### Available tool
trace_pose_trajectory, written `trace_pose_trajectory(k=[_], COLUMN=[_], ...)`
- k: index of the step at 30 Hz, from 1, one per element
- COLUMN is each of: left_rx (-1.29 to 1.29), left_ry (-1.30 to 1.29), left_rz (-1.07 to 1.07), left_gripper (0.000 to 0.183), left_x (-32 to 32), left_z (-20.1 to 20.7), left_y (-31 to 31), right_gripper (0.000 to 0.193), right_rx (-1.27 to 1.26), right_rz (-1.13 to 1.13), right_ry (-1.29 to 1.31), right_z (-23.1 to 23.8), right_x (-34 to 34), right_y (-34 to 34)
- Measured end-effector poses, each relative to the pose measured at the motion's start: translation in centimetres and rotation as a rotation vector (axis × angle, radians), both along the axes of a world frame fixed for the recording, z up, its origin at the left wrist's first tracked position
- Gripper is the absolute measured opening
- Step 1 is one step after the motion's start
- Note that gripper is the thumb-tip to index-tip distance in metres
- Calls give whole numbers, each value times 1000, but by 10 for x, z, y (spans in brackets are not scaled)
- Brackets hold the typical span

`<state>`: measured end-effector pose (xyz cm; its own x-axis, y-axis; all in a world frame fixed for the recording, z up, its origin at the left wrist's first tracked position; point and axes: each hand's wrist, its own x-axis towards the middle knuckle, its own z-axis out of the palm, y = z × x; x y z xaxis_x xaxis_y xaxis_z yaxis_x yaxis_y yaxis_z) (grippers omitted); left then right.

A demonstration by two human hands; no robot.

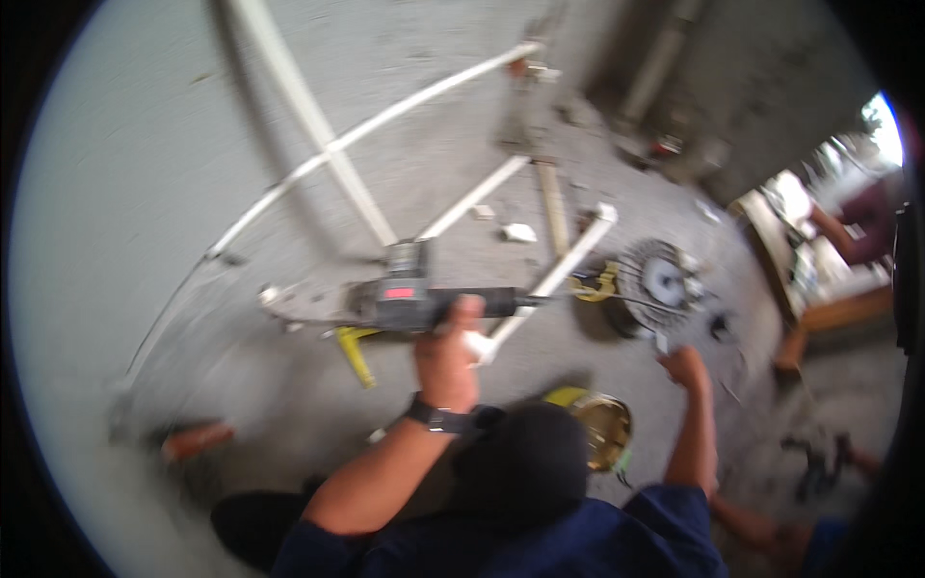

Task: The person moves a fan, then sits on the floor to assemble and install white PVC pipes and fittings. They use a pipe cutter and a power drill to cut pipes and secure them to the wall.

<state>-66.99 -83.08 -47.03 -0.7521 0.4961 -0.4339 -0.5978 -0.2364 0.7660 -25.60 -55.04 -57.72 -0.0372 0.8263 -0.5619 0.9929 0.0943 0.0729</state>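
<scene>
My left hand (448, 361) is closed round the black handle of a pipe fusion welder (405, 289). The tool has a dark grey body with a red label, and its flat metal plate points left. A dark cord runs from the handle toward a round cable reel (660, 284) on the floor. Just beyond my left hand lies a white plastic pipe (568, 258) with fittings at its ends. My right hand (686, 366) is closed on a small white piece (662, 342) in front of the reel; blur hides its exact kind.
White pipes (299, 106) lean along the grey wall at left. A yellow bracket (356, 358) is near the welder, and a yellow tape roll (602, 431) sits by my knee. At right, another person's arm (836, 231) is over a wooden-edged bench (848, 306). A second person's forearm (761, 530) shows lower right.
</scene>
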Motion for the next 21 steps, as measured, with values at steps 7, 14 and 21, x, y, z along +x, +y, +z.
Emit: trace_pose_trajectory(k=[7,14,21], left_rx=[227,217,211], left_ry=[-249,-267,-128], left_rz=[-70,-136,-71], left_gripper=[29,30,30], left_x=[2,-8,-4], left_z=[-7,14,39], left_y=[17,26,29], right_gripper=[34,27,32], right_rx=[39,92,242], right_rz=[-1045,-1416,-1230], right_ry=[1036,1600,1952], right_z=[-66,-101,-118], right_x=[22,14,-1], right_y=[43,62,52])
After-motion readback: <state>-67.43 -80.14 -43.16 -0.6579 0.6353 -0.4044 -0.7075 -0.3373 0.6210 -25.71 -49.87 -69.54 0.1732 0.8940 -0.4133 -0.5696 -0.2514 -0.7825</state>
